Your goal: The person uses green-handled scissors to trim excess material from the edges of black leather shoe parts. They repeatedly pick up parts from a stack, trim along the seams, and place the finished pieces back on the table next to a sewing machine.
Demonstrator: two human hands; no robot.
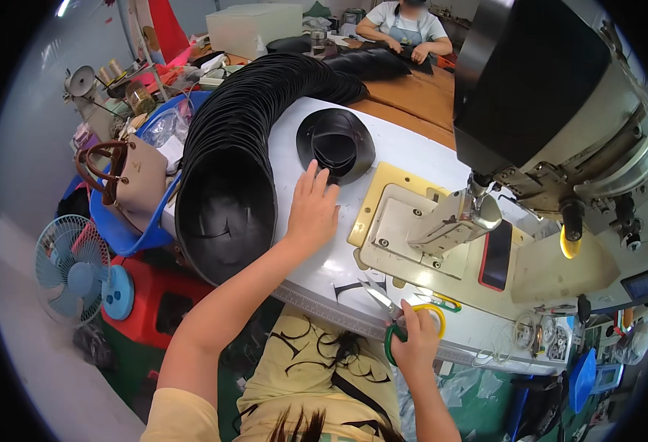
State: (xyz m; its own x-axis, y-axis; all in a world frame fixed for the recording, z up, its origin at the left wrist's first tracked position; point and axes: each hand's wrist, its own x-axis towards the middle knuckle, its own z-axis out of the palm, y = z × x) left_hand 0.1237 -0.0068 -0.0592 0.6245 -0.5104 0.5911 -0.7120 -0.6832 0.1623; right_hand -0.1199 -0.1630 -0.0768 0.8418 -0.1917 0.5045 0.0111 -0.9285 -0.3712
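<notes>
My left hand [313, 209] reaches over the white table with its fingers stretched out. The fingertips are at the near edge of a black, hat-like piece [357, 138] with a round hollow in its middle; whether they press on it I cannot tell. My right hand [417, 340] is closed round the yellow and green handles of a pair of scissors [380, 298], whose blades are parted and point away to the left. A thin black strip [347, 286] lies beside the blades. Small yellow-handled snips [442, 300] rest just beyond the right hand.
A long curved stack of nested black pieces [229, 210] fills the table's left side. To the right stands a sewing machine [449, 225], with a phone [495, 254] by it. A blue tub [127, 228] holds a handbag [138, 177]. Another person [405, 33] works across the brown table [412, 92].
</notes>
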